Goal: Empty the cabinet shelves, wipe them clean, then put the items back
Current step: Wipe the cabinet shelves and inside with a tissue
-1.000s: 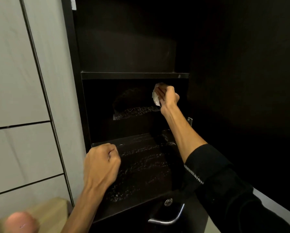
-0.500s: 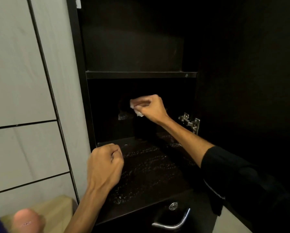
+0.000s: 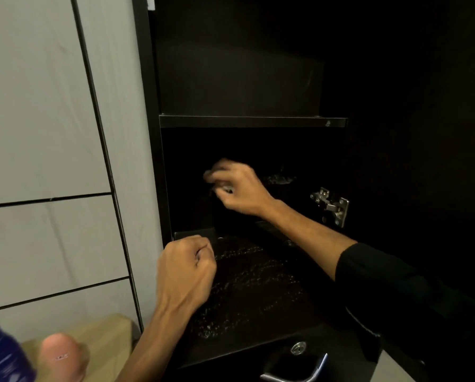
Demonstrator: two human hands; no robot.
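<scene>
Evidently, the wiping step: this was judged under way, since no items stood on the shelves in view.
Right hand (image 3: pixel 237 188): reached deep into the lower compartment of the cabinet (image 3: pixel 148 133), fingers curled round a small pale wad, mostly hidden and blurred.
Wiping cloth (image 3: pixel 226 189): only a light sliver showed between the fingers; whether it was tissue or fabric could not be told, nor whether it touched the back wall.
Left hand (image 3: pixel 185 271): fingers curled into a loose fist with nothing visible in it, over the front left corner of the lower shelf (image 3: pixel 258 285).
Lower shelf: dark and glossy, speckled with glistening droplets or streaks across its middle.
Upper shelf (image 3: pixel 253 122): its front edge ran above the right hand.
Handling, as a judgement: the wad looked soft, light and easily crushed, likely damp; best bunched in the fingertips with a flat face left free to press on the panel. The wet board seemed likely to be slick.
Hinge (image 3: pixel 331 206): metal, on the right wall, near the wrist; a snag risk for a soft cloth.
Bottles (image 3: pixel 60 357): a pink one and a blue one at lower left, outside the cabinet.
</scene>
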